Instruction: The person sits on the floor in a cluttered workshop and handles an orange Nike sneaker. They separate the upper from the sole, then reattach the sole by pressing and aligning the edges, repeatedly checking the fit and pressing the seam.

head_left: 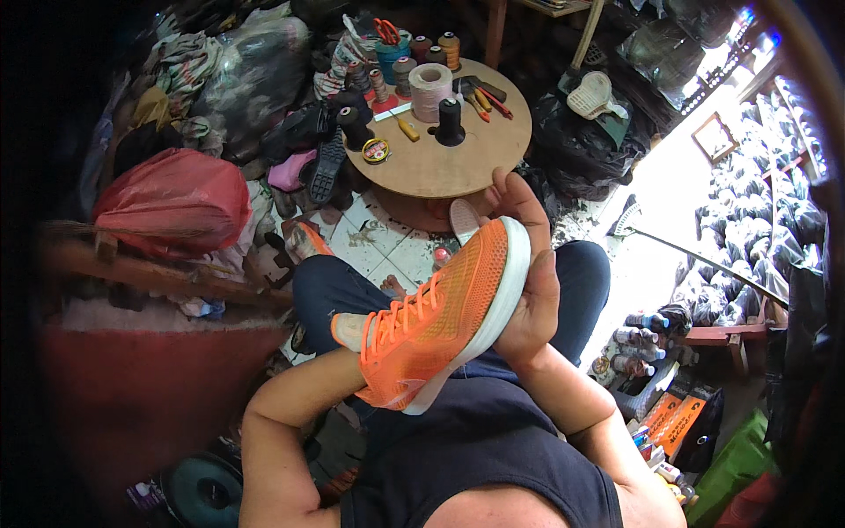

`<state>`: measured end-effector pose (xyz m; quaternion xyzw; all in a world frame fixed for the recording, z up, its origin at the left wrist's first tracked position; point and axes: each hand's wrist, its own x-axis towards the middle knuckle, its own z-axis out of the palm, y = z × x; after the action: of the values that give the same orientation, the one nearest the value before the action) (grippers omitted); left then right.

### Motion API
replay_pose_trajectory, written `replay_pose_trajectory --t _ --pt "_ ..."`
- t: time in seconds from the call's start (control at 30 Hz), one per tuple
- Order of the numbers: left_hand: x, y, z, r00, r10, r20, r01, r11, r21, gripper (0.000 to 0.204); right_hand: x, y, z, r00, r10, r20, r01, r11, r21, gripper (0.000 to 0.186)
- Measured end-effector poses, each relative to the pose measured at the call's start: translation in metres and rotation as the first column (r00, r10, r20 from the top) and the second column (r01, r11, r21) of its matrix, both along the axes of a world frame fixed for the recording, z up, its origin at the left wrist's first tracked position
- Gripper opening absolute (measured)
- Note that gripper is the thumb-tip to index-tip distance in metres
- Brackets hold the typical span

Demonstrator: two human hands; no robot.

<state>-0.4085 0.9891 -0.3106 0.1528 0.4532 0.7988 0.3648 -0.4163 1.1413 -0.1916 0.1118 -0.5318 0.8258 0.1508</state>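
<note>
An orange mesh sneaker (440, 308) with orange laces and a white sole is tilted in front of my lap, its toe up and to the right. My left forearm (304, 387) runs up to the heel end, where the shoe hides my left hand and its fingers. Against the white sole near the toe, my right hand (539, 304) has its palm up close, with fingers stretched out and apart. A pale rounded piece (464, 220) shows just beyond the toe; whether it touches my fingers, I cannot tell.
A round wooden table (422, 172) ahead bears thread spools (449, 119), a white roll (430, 92), pliers (493, 101) and an awl-like tool (405, 128). Red bag (176, 202) and dark sacks lie left. Plastic bottles (634, 352) and orange boxes (673, 422) are at right.
</note>
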Motion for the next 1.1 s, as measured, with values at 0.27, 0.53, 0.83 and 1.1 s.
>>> replay_pose_trajectory --t 0.27,0.53,0.83,1.1 --pt "0.007 -0.008 -0.004 0.991 0.002 0.134 -0.005 1.0 0.021 0.06 -0.007 -0.004 0.0 0.997 0.017 0.069 -0.015 1.0 -0.022 0.069" --pt "0.013 -0.021 -0.002 0.992 0.028 0.122 -0.025 0.999 -0.023 0.058 -0.006 0.001 0.004 0.984 0.037 0.175 -0.055 0.993 0.101 0.064" --pt "0.022 -0.027 -0.003 0.991 0.06 0.121 -0.057 0.998 -0.03 0.056 -0.011 -0.008 -0.022 0.956 0.11 0.271 -0.095 0.993 -0.068 0.063" --pt "0.02 -0.03 -0.002 0.988 0.072 0.136 -0.073 0.997 0.005 0.054 -0.017 -0.013 -0.033 0.962 0.164 0.217 -0.134 0.98 -0.145 0.075"
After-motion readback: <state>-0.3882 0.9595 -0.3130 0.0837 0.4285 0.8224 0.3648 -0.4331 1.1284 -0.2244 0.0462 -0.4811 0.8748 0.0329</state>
